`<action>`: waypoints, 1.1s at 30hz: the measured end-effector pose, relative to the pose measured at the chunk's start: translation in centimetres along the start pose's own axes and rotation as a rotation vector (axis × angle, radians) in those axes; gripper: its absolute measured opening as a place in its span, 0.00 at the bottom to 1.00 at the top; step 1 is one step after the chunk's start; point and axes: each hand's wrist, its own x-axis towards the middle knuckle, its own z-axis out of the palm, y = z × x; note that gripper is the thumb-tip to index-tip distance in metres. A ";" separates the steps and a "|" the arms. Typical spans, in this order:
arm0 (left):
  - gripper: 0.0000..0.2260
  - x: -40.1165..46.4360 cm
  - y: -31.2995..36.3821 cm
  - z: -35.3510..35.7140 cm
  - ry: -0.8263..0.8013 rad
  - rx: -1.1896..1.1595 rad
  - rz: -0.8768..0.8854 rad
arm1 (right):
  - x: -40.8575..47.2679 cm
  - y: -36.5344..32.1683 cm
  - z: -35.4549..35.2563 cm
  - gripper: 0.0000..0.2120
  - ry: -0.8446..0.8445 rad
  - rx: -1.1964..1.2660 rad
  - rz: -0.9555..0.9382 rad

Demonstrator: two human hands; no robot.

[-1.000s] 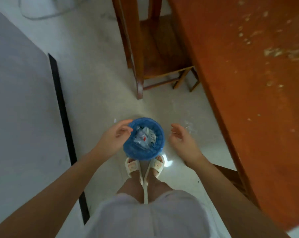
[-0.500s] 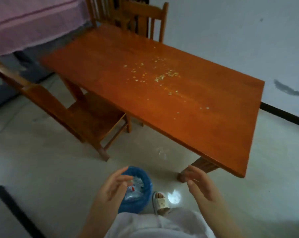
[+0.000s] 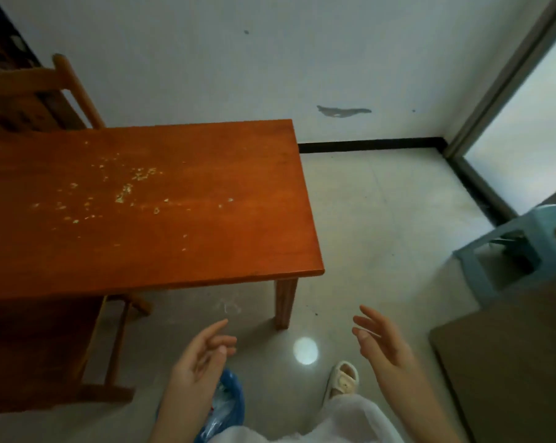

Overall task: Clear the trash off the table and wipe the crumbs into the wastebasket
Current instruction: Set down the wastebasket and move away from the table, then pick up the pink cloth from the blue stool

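Nearest the camera, a blue wastebasket (image 3: 230, 407) stands on the floor at the bottom edge, partly hidden behind the person's left hand (image 3: 200, 362); clear plastic trash shows inside it. The left hand hovers above it with its fingers (image 3: 217, 327) loosely spread and holding nothing. The right hand (image 3: 382, 343) hangs well apart to the right, also empty, with its fingers relaxed and parted. Between the hands, a foot in a cream sandal (image 3: 342, 378) rests on the pale floor (image 3: 382, 235) near a bright spot of light (image 3: 305, 350). Farther off stands the orange wooden tabletop (image 3: 206, 225), with pale crumbs (image 3: 123, 190) scattered over its left half. A wooden chair (image 3: 59, 81) stands behind it at the white wall (image 3: 238, 59), and a light blue stool (image 3: 513, 247) sits at the right.
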 end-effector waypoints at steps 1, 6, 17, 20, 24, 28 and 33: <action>0.16 0.8 0.6 1.3 -0.029 0.010 -0.002 | 0.2 0.0 -1.2 0.17 0.027 0.017 0.011; 0.14 5.9 3.9 10.3 -0.153 0.031 0.013 | 3.7 1.3 -8.7 0.16 0.172 0.121 0.048; 0.14 14.1 12.2 32.0 -0.425 0.122 0.048 | 12.9 2.9 -27.8 0.15 0.440 0.219 0.133; 0.14 17.6 12.9 35.7 -0.417 0.130 0.045 | 16.0 3.3 -30.2 0.16 0.440 0.256 0.178; 0.11 23.1 15.0 41.5 -0.481 0.174 0.015 | 21.5 3.9 -33.3 0.15 0.511 0.325 0.217; 0.11 31.0 18.7 49.4 -0.595 0.231 0.097 | 29.1 3.5 -38.1 0.14 0.653 0.368 0.217; 0.13 40.3 25.6 59.4 -0.715 0.289 0.196 | 37.3 0.6 -44.0 0.13 0.765 0.416 0.200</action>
